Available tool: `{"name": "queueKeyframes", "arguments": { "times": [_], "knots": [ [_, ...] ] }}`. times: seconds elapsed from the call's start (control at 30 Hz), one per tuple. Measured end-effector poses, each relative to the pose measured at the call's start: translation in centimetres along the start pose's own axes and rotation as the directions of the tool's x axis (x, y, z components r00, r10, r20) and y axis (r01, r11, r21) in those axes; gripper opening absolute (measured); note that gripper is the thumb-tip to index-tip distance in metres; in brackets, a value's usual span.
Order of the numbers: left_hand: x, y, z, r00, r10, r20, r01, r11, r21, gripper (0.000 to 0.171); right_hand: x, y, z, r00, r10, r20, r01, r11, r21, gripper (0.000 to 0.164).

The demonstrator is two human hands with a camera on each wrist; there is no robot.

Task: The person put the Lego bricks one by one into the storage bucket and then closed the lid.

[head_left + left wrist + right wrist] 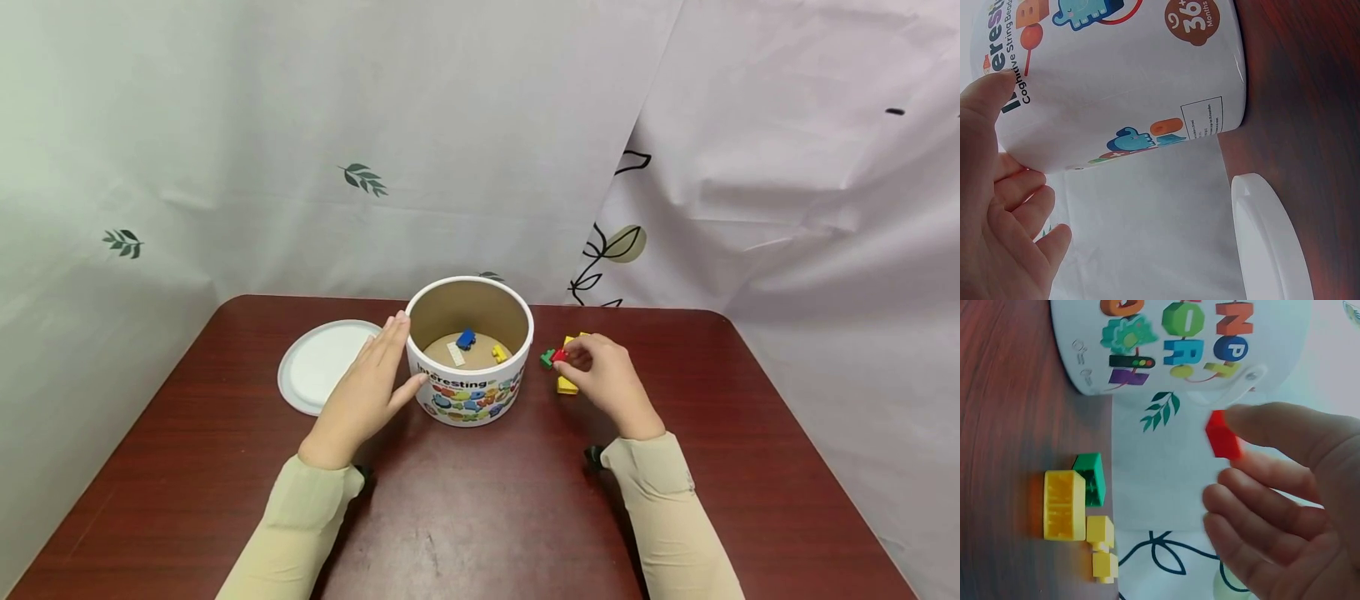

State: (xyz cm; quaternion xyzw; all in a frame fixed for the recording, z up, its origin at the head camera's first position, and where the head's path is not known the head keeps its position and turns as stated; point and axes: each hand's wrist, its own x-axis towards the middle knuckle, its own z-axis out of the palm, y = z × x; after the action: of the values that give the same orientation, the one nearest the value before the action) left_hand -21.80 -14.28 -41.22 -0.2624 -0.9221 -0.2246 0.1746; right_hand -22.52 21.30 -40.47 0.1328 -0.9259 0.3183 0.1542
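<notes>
My right hand (609, 385) pinches a small red toy brick (1222, 434) between thumb and forefinger, raised above the table. Below it lie a green brick (1089, 479), a larger yellow brick (1065, 505) and smaller yellow bricks (1100, 533). To their left stands a round white bucket (467, 408) with printed letters and pictures and no lid on. Inside it are a blue brick (466, 339), a white brick (456, 354) and a yellow piece (499, 354). My left hand (363, 392) rests against the bucket's left side, fingers straight and thumb at the front.
A round white lid (318, 362) lies flat to the left of the bucket, partly behind my left hand. The dark red table (465, 517) ends close behind the bucket, where a pale patterned cloth (465, 150) hangs.
</notes>
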Motion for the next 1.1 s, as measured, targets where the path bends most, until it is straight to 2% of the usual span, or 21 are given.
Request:
{"name": "queueKeyframes", "arguments": {
  "times": [0.17, 0.43, 0.8, 1.1],
  "knots": [
    [0.0, 0.0, 0.0, 1.0, 0.0, 0.0, 0.0, 1.0, -0.002, 0.084, -0.2, -0.5, -0.2, 0.991, 0.009, -0.131, -0.004, 0.999, 0.034, 0.021],
    [-0.2, 0.1, 0.0, 1.0, -0.004, -0.004, 0.004, 1.0, -0.001, 0.082, -0.2, -1.4, -0.2, 0.968, -0.04, -0.247, 0.063, 0.994, 0.086, 0.022],
    [0.0, 0.1, 0.0, 1.0, 0.009, -0.02, -0.009, 1.0, -0.002, 0.081, -0.1, -4.3, -0.5, 0.943, -0.059, -0.328, 0.117, 0.98, 0.159, 0.024],
    [0.0, 0.2, -0.1, 1.0, 0.003, -0.017, -0.003, 1.0, -0.002, 0.081, 1.6, -6.7, 0.1, 0.94, -0.148, -0.309, 0.208, 0.963, 0.17, 0.021]
  ]
}}
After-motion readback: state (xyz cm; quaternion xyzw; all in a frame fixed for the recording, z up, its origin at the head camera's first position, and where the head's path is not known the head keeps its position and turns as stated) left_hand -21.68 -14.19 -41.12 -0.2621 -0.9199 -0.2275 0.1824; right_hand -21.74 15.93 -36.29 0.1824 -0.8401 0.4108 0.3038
